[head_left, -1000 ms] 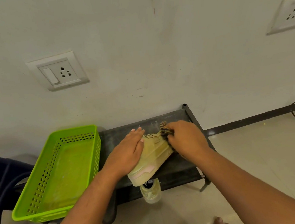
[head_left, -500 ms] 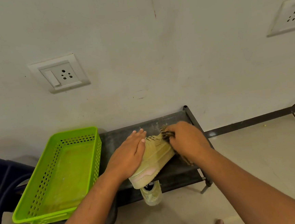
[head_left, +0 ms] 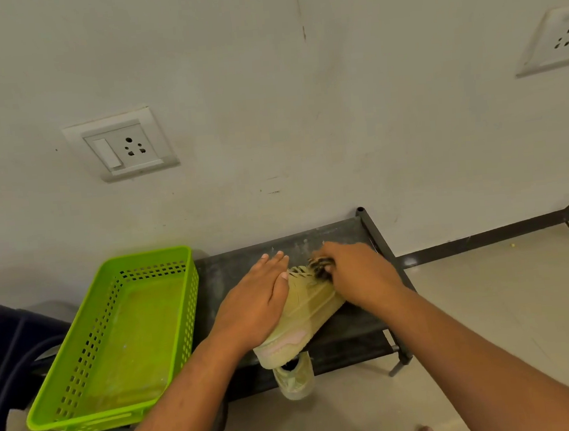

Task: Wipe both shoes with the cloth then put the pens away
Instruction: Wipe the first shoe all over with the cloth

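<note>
Both forearms (head_left: 176, 407) reach forward, converging. The left grip (head_left: 253, 304) lies flat, fingers straight and together; the right grip (head_left: 357, 274) is curled, seemingly pinching a cloth (head_left: 320, 268).

Pale green shoe (head_left: 307, 311) has striped cloth (head_left: 319, 268) bunched on its laces; second shoe (head_left: 296, 381) beneath.

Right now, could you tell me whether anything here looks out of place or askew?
Yes: the second pale yellow-green shoe sticks out from beneath the top shelf of the black metal rack, and the lime-green perforated plastic basket sits askew beside it.
</note>
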